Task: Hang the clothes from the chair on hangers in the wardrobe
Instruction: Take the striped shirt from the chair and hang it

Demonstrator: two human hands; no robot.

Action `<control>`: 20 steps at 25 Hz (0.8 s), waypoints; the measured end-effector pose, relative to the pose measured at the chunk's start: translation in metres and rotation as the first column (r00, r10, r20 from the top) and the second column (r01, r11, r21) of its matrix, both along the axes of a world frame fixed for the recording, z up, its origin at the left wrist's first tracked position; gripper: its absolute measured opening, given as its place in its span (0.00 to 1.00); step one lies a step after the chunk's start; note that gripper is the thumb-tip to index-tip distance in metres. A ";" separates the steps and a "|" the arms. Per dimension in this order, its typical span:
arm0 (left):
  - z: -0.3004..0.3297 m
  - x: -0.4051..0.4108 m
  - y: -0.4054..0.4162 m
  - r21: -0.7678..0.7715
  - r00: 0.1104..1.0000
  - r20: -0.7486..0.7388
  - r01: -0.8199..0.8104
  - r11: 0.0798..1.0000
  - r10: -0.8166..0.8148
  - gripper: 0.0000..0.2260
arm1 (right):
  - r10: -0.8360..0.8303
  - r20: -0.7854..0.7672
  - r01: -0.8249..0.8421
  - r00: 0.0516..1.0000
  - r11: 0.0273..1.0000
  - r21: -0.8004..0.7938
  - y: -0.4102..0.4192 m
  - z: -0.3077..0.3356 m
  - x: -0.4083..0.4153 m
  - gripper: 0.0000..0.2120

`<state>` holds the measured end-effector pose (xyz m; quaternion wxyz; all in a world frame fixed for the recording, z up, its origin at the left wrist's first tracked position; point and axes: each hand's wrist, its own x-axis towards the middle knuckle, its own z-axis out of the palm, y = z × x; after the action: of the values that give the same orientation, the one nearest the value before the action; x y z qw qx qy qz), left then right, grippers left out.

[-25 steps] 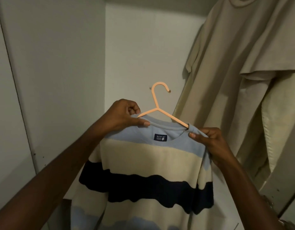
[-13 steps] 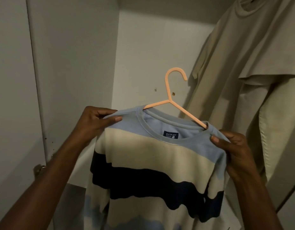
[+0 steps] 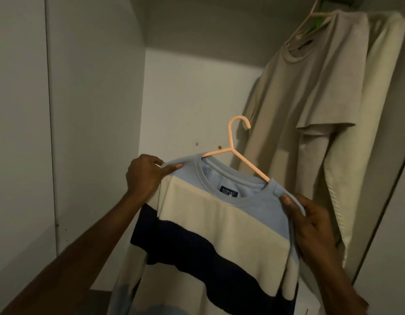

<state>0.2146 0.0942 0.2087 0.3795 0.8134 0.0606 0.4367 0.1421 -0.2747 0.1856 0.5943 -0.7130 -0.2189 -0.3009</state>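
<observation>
A striped sweater (image 3: 210,226) in light blue, cream and navy sits on a peach plastic hanger (image 3: 233,146), whose hook points up and right inside the wardrobe. My left hand (image 3: 144,176) grips the sweater's left shoulder, thumb on top. The right shoulder is held by my right hand (image 3: 310,226), thumb pressed near the collar. The sweater's lower part runs out of view at the bottom.
A beige T-shirt (image 3: 310,96) and a cream garment (image 3: 370,137) hang at the right on pale and green hangers (image 3: 310,21). The wardrobe's white side panel (image 3: 92,110) stands at the left, its back wall (image 3: 192,98) behind the hanger.
Both hands have raised the sweater and hanger and carried them right, toward the hanging clothes. My left hand slid from the collar out to the shoulder.
</observation>
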 end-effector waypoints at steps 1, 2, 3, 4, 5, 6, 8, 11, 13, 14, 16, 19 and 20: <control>0.008 0.003 0.001 0.080 0.990 -0.079 -0.106 0.991 0.113 0.32 | -0.030 0.024 0.029 0.999 0.999 0.017 0.006 0.008 -0.003 0.09; 0.015 0.006 0.000 0.185 0.969 -0.166 -0.152 0.971 0.183 0.34 | -0.056 0.044 0.054 0.997 0.998 0.031 0.012 0.016 -0.005 0.08; 0.021 0.010 -0.002 0.291 0.944 -0.253 -0.137 0.947 0.214 0.34 | -0.071 0.069 0.069 0.995 0.997 0.043 0.017 0.027 -0.008 0.08; 0.025 0.016 -0.004 0.358 0.928 -0.319 -0.070 0.931 0.193 0.32 | -0.075 0.087 0.070 0.993 0.996 0.049 0.019 0.038 -0.008 0.08; 0.029 0.025 -0.005 0.357 0.922 -0.368 0.021 0.934 0.120 0.30 | -0.073 0.100 0.068 0.992 0.996 0.053 0.021 0.051 -0.009 0.07; 0.034 0.033 -0.003 0.301 0.907 -0.421 0.135 0.944 0.004 0.29 | -0.071 0.116 0.065 0.991 0.996 0.055 0.022 0.064 -0.011 0.07; 0.039 0.046 0.002 0.161 0.868 -0.455 0.299 0.941 -0.199 0.27 | -0.086 0.149 0.079 0.985 0.996 0.049 0.024 0.085 -0.015 0.07; 0.059 0.062 0.003 0.096 0.880 -0.387 0.338 0.936 -0.278 0.26 | -0.083 0.181 0.075 0.980 0.996 0.051 0.019 0.118 -0.018 0.06; 0.081 0.074 -0.001 0.163 0.928 -0.289 0.290 0.943 -0.236 0.25 | -0.099 0.212 0.087 0.972 0.994 0.066 0.012 0.143 -0.014 0.08; 0.096 0.078 -0.002 0.175 0.945 -0.234 0.272 0.946 -0.229 0.25 | -0.113 0.224 0.099 0.968 0.992 0.074 0.010 0.157 -0.008 0.09; 0.127 0.094 -0.009 0.134 0.952 -0.146 0.289 0.948 -0.270 0.25 | -0.163 0.256 0.156 0.953 0.987 0.045 0.006 0.185 0.006 0.11; 0.160 0.131 -0.019 0.024 0.927 -0.128 0.358 0.933 -0.352 0.24 | -0.192 0.291 0.203 0.937 0.979 -0.007 0.003 0.225 0.032 0.12; 0.167 0.146 -0.021 -0.029 0.910 -0.127 0.395 0.918 -0.395 0.23 | -0.204 0.290 0.218 0.935 0.976 -0.019 0.002 0.237 0.042 0.11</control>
<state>0.3606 0.0735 0.3760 0.4562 0.8351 -0.0799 0.2968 0.1839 -0.2729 0.4230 0.5025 -0.6961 -0.2323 -0.4571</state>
